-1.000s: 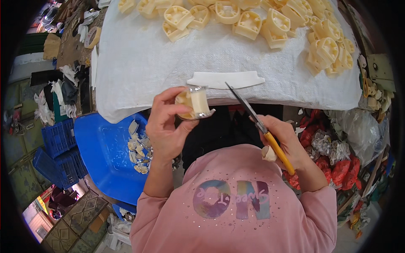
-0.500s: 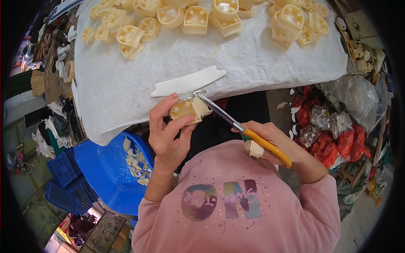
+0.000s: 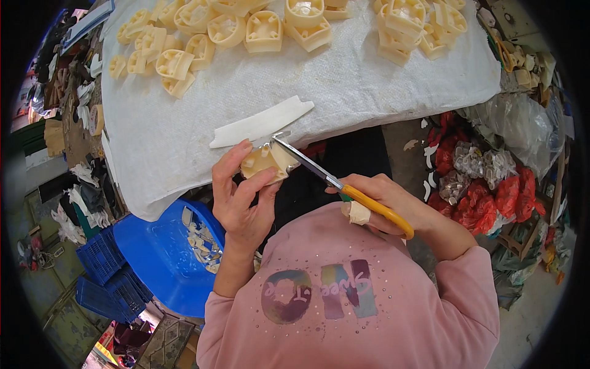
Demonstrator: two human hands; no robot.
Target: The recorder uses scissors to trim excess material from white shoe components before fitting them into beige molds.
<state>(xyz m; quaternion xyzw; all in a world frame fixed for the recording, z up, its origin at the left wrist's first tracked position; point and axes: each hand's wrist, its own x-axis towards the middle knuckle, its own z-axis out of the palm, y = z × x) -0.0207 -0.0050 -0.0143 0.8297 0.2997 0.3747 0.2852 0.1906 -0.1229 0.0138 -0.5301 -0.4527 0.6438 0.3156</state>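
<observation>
My left hand point(image 3: 241, 195) grips a small cream plastic part point(image 3: 265, 161) just in front of my chest. My right hand point(image 3: 393, 206) holds yellow-handled scissors point(image 3: 335, 182), and their blades touch the top edge of that part. One right finger is wrapped in pale tape. Both hands hover at the near edge of a table covered with white cloth point(image 3: 344, 86).
Several cream moulded parts point(image 3: 264, 31) lie across the far side of the cloth, and a flat white strip point(image 3: 261, 123) rests near its edge. A blue tub point(image 3: 160, 252) with offcuts sits at lower left beside blue crates point(image 3: 101, 277). Red and clear bags point(image 3: 491, 184) pile up on the right.
The scissors have swung from pointing up and apart to meeting the cream part. My left hand has kept its hold on the part while the view shifted left.
</observation>
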